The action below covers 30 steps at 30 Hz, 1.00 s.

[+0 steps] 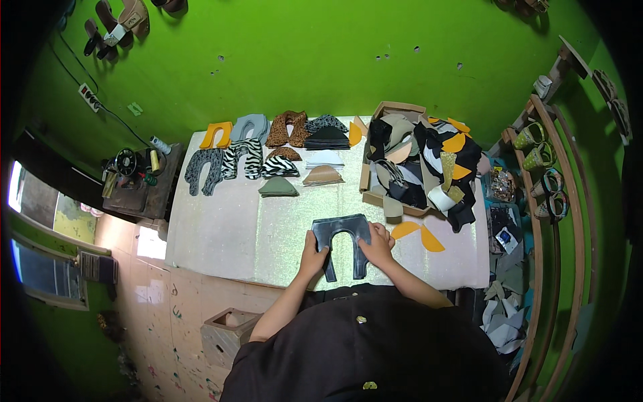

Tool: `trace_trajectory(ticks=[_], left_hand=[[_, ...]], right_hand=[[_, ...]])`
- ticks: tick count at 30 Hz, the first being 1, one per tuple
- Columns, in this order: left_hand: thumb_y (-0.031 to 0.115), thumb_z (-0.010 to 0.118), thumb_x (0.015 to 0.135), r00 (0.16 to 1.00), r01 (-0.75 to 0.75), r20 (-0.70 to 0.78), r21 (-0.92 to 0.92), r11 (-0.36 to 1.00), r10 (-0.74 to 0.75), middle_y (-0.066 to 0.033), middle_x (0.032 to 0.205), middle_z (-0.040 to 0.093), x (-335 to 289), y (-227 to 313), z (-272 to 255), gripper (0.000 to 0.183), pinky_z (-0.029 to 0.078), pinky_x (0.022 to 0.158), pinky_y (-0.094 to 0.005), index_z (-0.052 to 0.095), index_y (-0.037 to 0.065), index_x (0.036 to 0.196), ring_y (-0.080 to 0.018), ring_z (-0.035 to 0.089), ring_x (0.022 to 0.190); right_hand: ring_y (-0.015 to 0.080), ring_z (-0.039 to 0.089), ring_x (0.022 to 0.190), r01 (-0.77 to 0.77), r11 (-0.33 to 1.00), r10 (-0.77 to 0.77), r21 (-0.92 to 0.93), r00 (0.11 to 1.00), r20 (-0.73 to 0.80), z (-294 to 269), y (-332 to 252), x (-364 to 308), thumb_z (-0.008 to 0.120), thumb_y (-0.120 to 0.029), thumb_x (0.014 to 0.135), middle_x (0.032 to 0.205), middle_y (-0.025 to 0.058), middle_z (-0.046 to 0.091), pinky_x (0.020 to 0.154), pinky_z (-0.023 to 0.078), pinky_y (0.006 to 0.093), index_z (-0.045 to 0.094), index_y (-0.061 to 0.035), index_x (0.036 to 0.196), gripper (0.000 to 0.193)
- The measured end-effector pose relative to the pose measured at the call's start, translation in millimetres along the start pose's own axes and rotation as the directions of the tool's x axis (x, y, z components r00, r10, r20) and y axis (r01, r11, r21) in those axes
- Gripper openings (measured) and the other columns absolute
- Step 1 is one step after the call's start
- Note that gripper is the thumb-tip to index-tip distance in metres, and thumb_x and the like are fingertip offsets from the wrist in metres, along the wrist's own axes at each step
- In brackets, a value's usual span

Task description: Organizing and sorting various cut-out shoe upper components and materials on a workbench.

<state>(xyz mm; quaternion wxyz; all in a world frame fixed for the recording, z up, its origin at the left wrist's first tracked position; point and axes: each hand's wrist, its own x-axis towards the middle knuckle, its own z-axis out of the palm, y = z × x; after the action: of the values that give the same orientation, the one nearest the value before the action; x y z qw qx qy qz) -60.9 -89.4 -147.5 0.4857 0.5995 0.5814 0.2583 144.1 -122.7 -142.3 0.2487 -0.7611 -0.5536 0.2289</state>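
Between my hands is a stack of black U-shaped leather-like pieces (341,224), held over the table's front edge with the curve pointing away from me. My left hand (313,255) grips its left leg, thumb on top. My right hand (376,245) is closed on its right side, thumb on the face and the other fingers curled at the edge. Just right of that hand lie two yellow half-round pieces (432,238). Beyond the stack, on the table, are a green half-round pile (278,187) and a brown half-round pile (323,175).
A cardboard box (366,177) overflows with scraps at the table's (221,248) right. Zebra (252,159), leopard (287,127), grey and yellow U-shaped pieces line the back left. A wooden rack (536,234) with sandals (539,158) stands right; a sewing machine (127,163) stands left. A wooden stool (224,335) is below.
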Motion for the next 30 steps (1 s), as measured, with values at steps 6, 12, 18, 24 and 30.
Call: trace_trajectory(ticks=[6,12,18,24,30], left_hand=[[0.02,0.053,0.084,0.989,-0.057,-0.118,0.232,0.971,0.086,-0.0265,0.146,0.018,-6.0,23.2,-3.2,0.071,0.012,0.111,-0.0458,0.018,-0.005,0.14,-0.037,0.014,0.137],[0.023,0.046,0.088,0.937,-0.304,0.088,0.68,0.667,0.338,-0.0218,0.142,0.029,-1.9,27.6,-3.1,0.055,0.021,0.102,-0.0596,0.031,0.005,0.138,-0.0359,0.026,0.133],[0.031,0.043,0.09,0.932,-0.283,0.034,0.69,0.667,0.36,-0.0165,0.142,0.031,1.5,10.2,2.8,0.052,0.021,0.101,-0.0605,0.036,0.006,0.135,-0.0317,0.028,0.132],[0.035,0.047,0.088,0.962,-0.24,0.053,0.633,0.736,0.268,-0.0125,0.143,0.032,3.7,20.9,-5.6,0.053,0.017,0.102,-0.0626,0.039,0.011,0.135,-0.0272,0.029,0.133],[0.032,0.052,0.085,0.977,-0.205,0.06,0.507,0.837,0.203,-0.0127,0.138,0.04,10.9,29.3,-17.9,0.048,0.015,0.102,-0.0632,0.046,0.013,0.129,-0.028,0.033,0.13]], right_hand=[[0.025,0.04,0.116,0.432,0.894,-0.447,-0.116,0.87,-0.208,-61.5,-47.3,-7.1,0.061,-0.025,0.076,0.122,0.01,0.046,0.093,0.022,0.0445,0.053,-0.0112,0.118,0.045],[0.0292,0.045,0.107,0.207,0.906,-0.361,-0.368,0.834,-0.418,-146.2,-32.4,104.6,0.059,-0.012,0.074,0.099,0.0086,0.057,0.091,0.027,0.0541,0.061,-0.0085,0.097,0.024],[0.0275,0.04,0.116,-0.016,0.773,-0.058,-0.634,0.994,-0.096,-150.8,20.5,161.7,0.064,-0.022,0.072,0.115,0.0091,0.05,0.099,0.021,0.0598,0.062,-0.0115,0.106,0.035],[0.0306,0.039,0.117,-0.079,0.887,0.084,-0.456,0.996,-0.008,-162.7,10.9,176.4,0.072,-0.034,0.068,0.113,0.0107,0.05,0.099,0.019,0.064,0.065,-0.0133,0.1,0.039],[0.0275,0.047,0.108,0.002,0.969,-0.022,-0.248,0.997,-0.076,-189.7,-18.9,161.1,0.068,-0.03,0.074,0.098,0.0048,0.058,0.091,0.024,0.0609,0.067,-0.0164,0.079,0.014]])
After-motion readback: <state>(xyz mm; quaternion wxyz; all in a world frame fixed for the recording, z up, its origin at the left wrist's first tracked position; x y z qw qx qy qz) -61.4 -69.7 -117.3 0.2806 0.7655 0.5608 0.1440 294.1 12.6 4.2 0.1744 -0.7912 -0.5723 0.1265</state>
